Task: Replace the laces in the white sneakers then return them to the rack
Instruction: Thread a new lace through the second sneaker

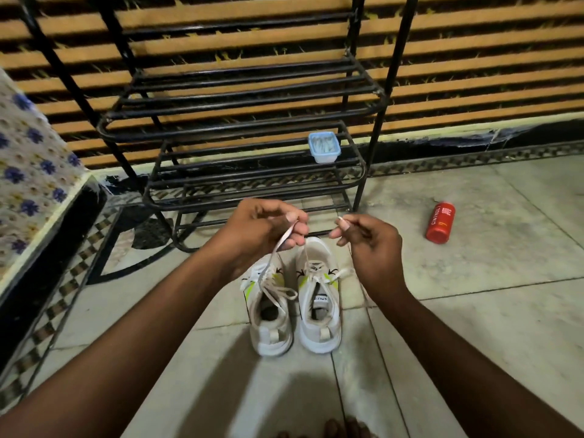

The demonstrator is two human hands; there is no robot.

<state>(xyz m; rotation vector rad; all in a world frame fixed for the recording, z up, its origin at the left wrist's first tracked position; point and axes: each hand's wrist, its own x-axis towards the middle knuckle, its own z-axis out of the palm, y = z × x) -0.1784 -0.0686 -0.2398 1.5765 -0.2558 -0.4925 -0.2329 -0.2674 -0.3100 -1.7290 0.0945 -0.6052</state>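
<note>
Rack (246,104): black metal, stands beyond both hands with its shelves facing the person. It is the place the shoes go in the end, and is well apart from them now.

Floor (474,295): pale tile, carries the pair.

Sneakers: the pair sits below and between the hands, side by side and nearly touching. The long axes run straight away from the person, heels near and toes toward the rack. The left sneaker (271,314) has its toe under the left hand. The right sneaker (319,308) has its toe under the gap between the hands and looks laced with a bow.

Left hand (262,229): raised above the left toe, palm turned down, fingers curled, thumb and fingers pinching the lace (280,245). It is the nearer hand to the shoe being worked.

Right hand (369,245): at like height, out to the right of the pair, fingertips pinching a thin strand. The strand drops past the right shoe's outer side, and I cannot tell where it ends.

Lace: flat, pale, slants down and leftward from the left pinch into the left sneaker's eyelets, with a slack loop over the tongue.

Judgement: the lace is being drawn out of the left shoe. The next pull wants to run up and along the shoe's axis, or the shoe will drag.

Red bottle (440,222): lies on its side, well right of the right hand.

Small lidded tub (325,147): on a lower rack shelf, beyond the hands.
</note>
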